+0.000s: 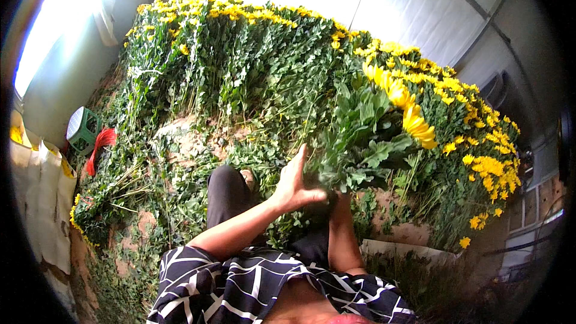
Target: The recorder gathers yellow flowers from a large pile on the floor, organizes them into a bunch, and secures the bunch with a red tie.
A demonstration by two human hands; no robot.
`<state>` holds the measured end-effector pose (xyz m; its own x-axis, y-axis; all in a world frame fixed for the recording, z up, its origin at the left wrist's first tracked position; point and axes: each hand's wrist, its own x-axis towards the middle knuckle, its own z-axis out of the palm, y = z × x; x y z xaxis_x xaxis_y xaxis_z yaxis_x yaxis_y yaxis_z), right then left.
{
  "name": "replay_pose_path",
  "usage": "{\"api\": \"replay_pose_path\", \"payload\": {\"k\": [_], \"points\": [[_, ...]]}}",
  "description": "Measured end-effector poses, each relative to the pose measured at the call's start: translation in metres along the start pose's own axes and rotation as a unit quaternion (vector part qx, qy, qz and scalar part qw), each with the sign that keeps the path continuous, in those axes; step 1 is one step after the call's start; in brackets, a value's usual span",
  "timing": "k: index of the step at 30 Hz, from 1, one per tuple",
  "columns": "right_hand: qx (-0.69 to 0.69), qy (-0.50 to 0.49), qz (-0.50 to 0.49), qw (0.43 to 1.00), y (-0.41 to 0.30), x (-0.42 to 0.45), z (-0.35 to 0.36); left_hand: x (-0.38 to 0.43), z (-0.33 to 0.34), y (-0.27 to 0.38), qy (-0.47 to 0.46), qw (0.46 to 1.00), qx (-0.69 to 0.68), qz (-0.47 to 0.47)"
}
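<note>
A bunch of leafy green stems with yellow chrysanthemum heads (398,94) stands out before me, its flowers pointing to the upper right. My left hand (294,186) is beside the lower leaves, thumb and fingers spread apart, with nothing held between them. The foliage hides most of my right hand (340,198), which is under the bunch at its lower end; its fingers appear closed around the stems, though they are largely covered.
Cut yellow chrysanthemums (243,54) are heaped in a wide arc ahead and to the right. At left are a green plastic stool (84,130) with red ties (102,146), a smaller flower pile (92,220) and white sacking (42,189). Loose leaves litter the ground.
</note>
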<state>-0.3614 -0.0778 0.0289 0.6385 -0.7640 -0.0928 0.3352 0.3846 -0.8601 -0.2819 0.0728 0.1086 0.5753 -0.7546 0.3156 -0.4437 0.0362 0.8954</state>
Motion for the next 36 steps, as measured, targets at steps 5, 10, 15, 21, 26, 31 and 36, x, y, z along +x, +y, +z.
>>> {"api": "replay_pose_path", "payload": {"k": [5, 10, 15, 21, 26, 31, 36], "points": [[-0.059, 0.03, -0.088, 0.994, -0.024, 0.007, 0.017, -0.003, 0.008, -0.013, -0.08, 0.987, 0.134, -0.027], [-0.046, 0.027, -0.257, 0.965, -0.11, 0.023, 0.058, 0.083, -0.006, 0.032, -0.09, 0.936, 0.265, 0.215], [0.171, -0.131, -0.341, 0.915, -0.16, 0.0, 0.099, 0.123, -0.038, 0.155, -0.148, 0.921, 0.28, 0.227], [0.03, -0.106, -0.169, 0.979, -0.041, -0.026, 0.098, 0.079, -0.071, 0.076, -0.213, 0.871, 0.426, 0.122], [-0.593, -0.208, 0.09, 0.773, 0.061, -0.105, 0.02, -0.023, -0.058, -0.01, -0.283, 0.816, 0.504, -0.021], [0.193, -0.036, 0.29, 0.937, 0.118, -0.116, -0.024, -0.04, -0.014, -0.052, -0.279, 0.846, 0.453, -0.032], [-0.138, -0.034, 0.322, 0.936, 0.101, -0.105, -0.029, -0.023, -0.004, -0.077, -0.347, 0.811, 0.46, -0.103]]}}
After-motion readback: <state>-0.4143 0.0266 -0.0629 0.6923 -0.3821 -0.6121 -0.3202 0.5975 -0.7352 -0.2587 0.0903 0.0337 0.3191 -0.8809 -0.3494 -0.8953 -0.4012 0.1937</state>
